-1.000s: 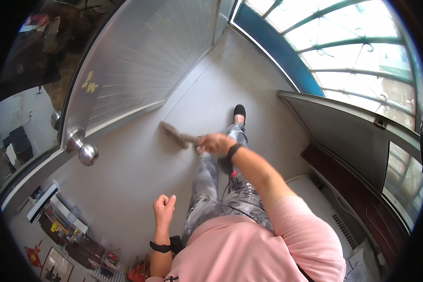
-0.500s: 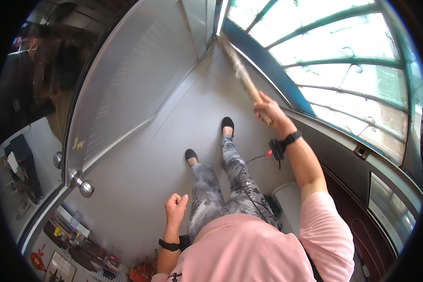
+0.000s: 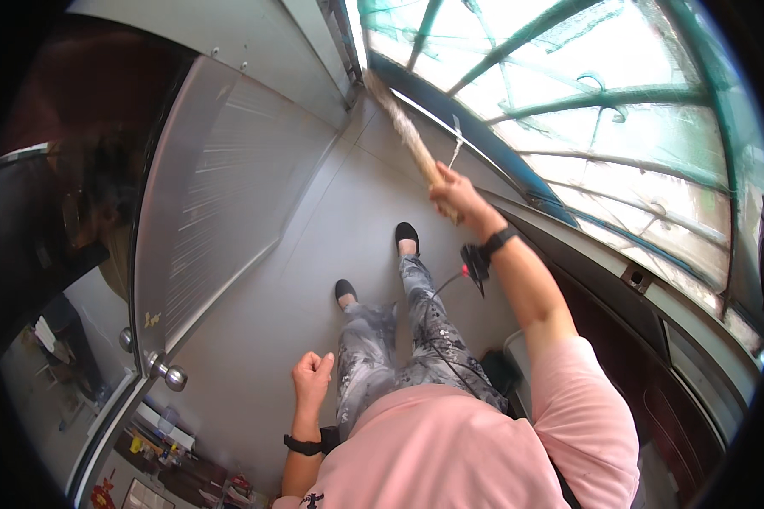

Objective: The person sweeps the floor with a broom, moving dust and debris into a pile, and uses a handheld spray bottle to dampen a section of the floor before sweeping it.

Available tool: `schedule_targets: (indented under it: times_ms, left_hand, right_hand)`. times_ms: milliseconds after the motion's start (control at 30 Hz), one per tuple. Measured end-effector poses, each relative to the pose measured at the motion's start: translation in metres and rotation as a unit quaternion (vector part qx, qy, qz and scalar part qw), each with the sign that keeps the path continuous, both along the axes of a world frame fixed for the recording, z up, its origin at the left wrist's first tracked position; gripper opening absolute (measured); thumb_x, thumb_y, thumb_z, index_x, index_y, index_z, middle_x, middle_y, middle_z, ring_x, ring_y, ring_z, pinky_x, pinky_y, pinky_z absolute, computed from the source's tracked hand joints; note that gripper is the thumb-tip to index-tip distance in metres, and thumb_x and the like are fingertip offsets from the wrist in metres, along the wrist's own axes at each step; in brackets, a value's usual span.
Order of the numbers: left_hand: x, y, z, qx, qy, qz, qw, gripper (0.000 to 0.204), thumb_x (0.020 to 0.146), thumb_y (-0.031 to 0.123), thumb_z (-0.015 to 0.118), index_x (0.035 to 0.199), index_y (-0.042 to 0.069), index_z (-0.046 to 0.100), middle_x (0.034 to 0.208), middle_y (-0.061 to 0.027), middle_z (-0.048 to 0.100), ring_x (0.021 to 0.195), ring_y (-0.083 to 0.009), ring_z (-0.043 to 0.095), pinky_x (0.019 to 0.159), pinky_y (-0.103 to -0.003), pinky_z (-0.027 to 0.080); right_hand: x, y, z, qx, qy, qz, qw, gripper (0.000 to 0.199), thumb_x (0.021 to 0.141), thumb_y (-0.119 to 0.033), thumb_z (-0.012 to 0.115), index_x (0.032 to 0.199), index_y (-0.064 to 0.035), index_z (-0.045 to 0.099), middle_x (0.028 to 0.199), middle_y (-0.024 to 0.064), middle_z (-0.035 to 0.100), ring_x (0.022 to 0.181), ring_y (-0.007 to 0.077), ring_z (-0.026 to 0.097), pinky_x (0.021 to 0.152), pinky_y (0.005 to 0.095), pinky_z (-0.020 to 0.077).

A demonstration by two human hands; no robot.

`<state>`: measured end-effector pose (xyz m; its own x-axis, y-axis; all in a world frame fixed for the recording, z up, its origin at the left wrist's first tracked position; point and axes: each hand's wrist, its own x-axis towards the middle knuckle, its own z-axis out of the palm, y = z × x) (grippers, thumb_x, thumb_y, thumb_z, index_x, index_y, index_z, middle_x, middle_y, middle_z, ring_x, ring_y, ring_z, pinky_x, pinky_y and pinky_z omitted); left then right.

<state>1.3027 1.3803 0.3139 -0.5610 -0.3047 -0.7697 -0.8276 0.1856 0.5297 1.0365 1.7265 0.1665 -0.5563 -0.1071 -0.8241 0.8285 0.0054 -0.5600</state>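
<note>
My right hand (image 3: 462,197) is wrapped round the pale handle end of a long stick (image 3: 407,131). Whitish, rough-looking material covers the stick's middle, and I cannot make out what it is. The far end reaches up beside the blue lower frame (image 3: 475,127) of the window, close to the corner by the door. My left hand (image 3: 312,378) hangs low beside my thigh, its fingers curled into a fist with the thumb on top; nothing shows in it. A black band sits on each wrist, and a cable runs from the right one down along my leg.
A grey door (image 3: 229,161) with a round metal knob (image 3: 168,373) stands to the left. On the right are the barred window (image 3: 620,102) and its metal sill (image 3: 598,254). Shelved odds and ends (image 3: 165,441) lie lower left. My feet stand on grey floor (image 3: 255,339).
The view has shifted a little. My right hand and the stick sit somewhat farther left in the picture, with the stick's tip still near the window corner. My left hand stays in a fist.
</note>
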Motion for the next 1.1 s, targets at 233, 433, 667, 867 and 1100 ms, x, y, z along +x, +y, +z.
schedule_targets:
  times_ms: [233, 433, 667, 867, 1100]
  left_hand:
    - [-0.055, -0.001, -0.011, 0.033, 0.006, -0.094, 0.995, 0.042, 0.085, 0.016, 0.068, 0.060, 0.009, 0.036, 0.051, 0.0041, 0.040, 0.048, -0.0047, 0.040, 0.045, -0.024, 0.034]
    - [-0.071, -0.038, -0.034, 0.020, 0.006, -0.197, 0.980, 0.042, 0.084, 0.016, 0.069, 0.059, 0.009, 0.036, 0.051, 0.0031, 0.042, 0.048, -0.0050, 0.040, 0.044, -0.025, 0.034]
    - [-0.071, -0.082, -0.033, -0.029, -0.019, -0.185, 0.982, 0.042, 0.083, 0.014, 0.069, 0.058, 0.010, 0.036, 0.049, 0.0030, 0.042, 0.046, -0.0057, 0.043, 0.043, -0.024, 0.034]
    - [-0.060, -0.063, -0.038, -0.009, -0.035, -0.081, 0.996, 0.041, 0.084, 0.015, 0.069, 0.058, 0.010, 0.037, 0.050, 0.0041, 0.041, 0.046, -0.0048, 0.042, 0.043, -0.023, 0.033]
    - [-0.077, -0.034, -0.034, 0.023, -0.020, -0.071, 0.997, 0.042, 0.084, 0.015, 0.069, 0.058, 0.009, 0.037, 0.050, 0.0040, 0.041, 0.046, -0.0047, 0.041, 0.043, -0.024, 0.033]
  right_hand:
    - [0.150, -0.006, 0.044, -0.081, -0.133, -0.147, 0.977, 0.079, 0.087, -0.006, 0.059, 0.152, -0.0224, 0.018, 0.079, 0.0083, 0.059, 0.057, 0.0128, 0.056, 0.046, 0.0252, 0.0450]
    - [0.112, -0.001, 0.035, -0.186, -0.155, -0.201, 0.949, 0.077, 0.086, -0.014, 0.060, 0.151, -0.0180, 0.019, 0.078, 0.0060, 0.058, 0.057, 0.0109, 0.056, 0.044, 0.0219, 0.0439]
    - [-0.078, 0.011, 0.017, 0.053, -0.079, 0.154, 0.984, 0.069, 0.078, -0.009, 0.065, 0.143, -0.0098, 0.041, 0.078, 0.0093, 0.065, 0.056, 0.0120, 0.060, 0.046, 0.0265, 0.0484]
    - [-0.188, 0.003, 0.018, 0.116, -0.038, 0.347, 0.930, 0.040, 0.073, -0.010, 0.066, 0.113, -0.0063, 0.062, 0.057, 0.0067, 0.060, 0.040, 0.0134, 0.052, 0.035, 0.0258, 0.0378]
    - [-0.237, -0.043, -0.003, 0.169, -0.118, 0.385, 0.900, 0.022, 0.079, -0.020, 0.064, 0.068, -0.0012, 0.059, 0.058, 0.0086, 0.060, 0.039, 0.0165, 0.051, 0.036, 0.0303, 0.0400]
